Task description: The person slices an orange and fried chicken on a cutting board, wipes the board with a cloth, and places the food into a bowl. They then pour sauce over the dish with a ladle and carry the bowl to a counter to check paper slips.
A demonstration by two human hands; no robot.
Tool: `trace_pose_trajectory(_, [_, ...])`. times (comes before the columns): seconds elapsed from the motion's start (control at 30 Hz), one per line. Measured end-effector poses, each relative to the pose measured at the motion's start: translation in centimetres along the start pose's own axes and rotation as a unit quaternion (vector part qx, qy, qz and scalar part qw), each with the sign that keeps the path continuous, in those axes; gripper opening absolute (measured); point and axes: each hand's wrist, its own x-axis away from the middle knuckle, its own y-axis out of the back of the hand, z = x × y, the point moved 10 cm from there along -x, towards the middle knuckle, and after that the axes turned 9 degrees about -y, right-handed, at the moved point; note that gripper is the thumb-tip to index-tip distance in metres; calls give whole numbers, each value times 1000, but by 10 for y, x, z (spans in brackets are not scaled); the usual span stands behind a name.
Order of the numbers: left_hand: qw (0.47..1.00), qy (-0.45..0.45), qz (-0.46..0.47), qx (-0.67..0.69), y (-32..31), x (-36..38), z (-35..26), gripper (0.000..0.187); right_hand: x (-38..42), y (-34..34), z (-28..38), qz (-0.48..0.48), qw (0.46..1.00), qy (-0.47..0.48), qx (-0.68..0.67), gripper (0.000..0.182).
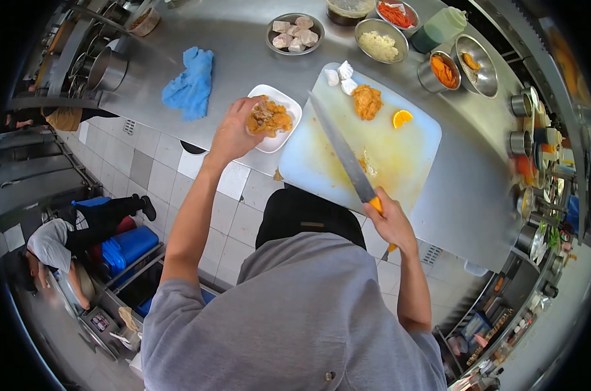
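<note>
My left hand (232,133) is closed round a clump of golden-brown fried battered meat (269,118), cut and showing paler flesh. It holds this over a white dish (295,117) beside the cutting board. In my right hand (394,225) is a large kitchen knife (345,155), gripped by its yellow handle, its long blade slanting up-left across the board. On the yellow-stained cutting board (409,150) lie another fried piece (367,102), an orange slice (403,118) and white dollops (346,70). Crumbs lie near the blade.
A blue cloth (190,83) lies on the steel counter (236,58) at left. Along the back are a bowl of pale chunks (295,34), a bowl of minced garlic-like bits (381,42) and a green squeeze bottle (442,29). Another person (54,244) bends at lower left.
</note>
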Motion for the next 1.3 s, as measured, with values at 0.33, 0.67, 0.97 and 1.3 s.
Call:
trace_pose_trajectory(0.33, [990, -126, -12, 59, -51, -5, -58, 41, 94, 31, -119, -73, 987, -133, -48, 21])
trace_pose_trajectory(0.67, [978, -183, -19, -96, -137, -121, -171, 78, 114, 27, -135, -124, 980, -140, -63, 23])
trace_pose_trajectory(0.97, [984, -145, 100, -16, -130, -73, -183, 79, 141, 26, -144, -149, 972, -162, -80, 23])
trace_pose_trajectory(1.3, [974, -191, 27, 117, -127, -7, -175, 38, 96, 13, -57, -138, 987, -31, 74, 18])
